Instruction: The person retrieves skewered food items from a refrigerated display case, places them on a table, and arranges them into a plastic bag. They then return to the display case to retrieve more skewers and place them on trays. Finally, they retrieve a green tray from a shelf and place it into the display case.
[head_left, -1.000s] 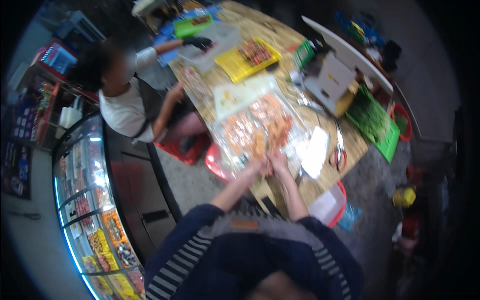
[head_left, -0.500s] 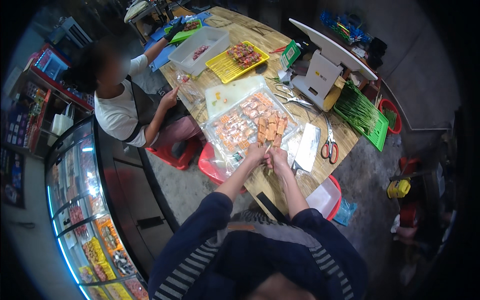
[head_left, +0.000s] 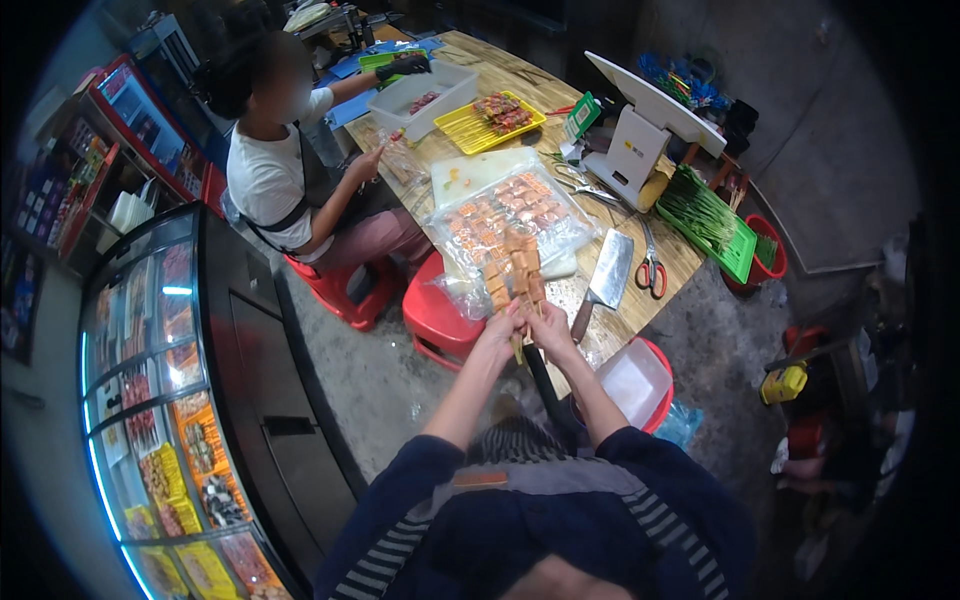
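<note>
My left hand (head_left: 503, 325) and my right hand (head_left: 549, 329) are closed side by side around the stick ends of several skewers (head_left: 520, 265). The skewers carry pinkish-orange squares of food and point away from me in a small fan. They hang over the near edge of a clear plastic bag (head_left: 572, 222), in which more pieces of the same colour lie in rows. Under the bag is a white cutting board (head_left: 460, 176) with a few yellow scraps on it. A cleaver (head_left: 612, 266) lies just right of my right hand.
Scissors with red-and-black handles (head_left: 652, 277) lie beyond the cleaver. Farther back stand a yellow tray of skewers (head_left: 465, 133), a clear tub (head_left: 456, 88) and a white screen stand (head_left: 633, 152). A co-worker (head_left: 275, 185) sits at left, near a red stool (head_left: 436, 312). Green stalks fill a green basket (head_left: 742, 250).
Both hands have drawn the skewers left and closer to me, relative to the bag. The co-worker's gloved hand has moved from the green tray to above the clear tub. My view has shifted.
</note>
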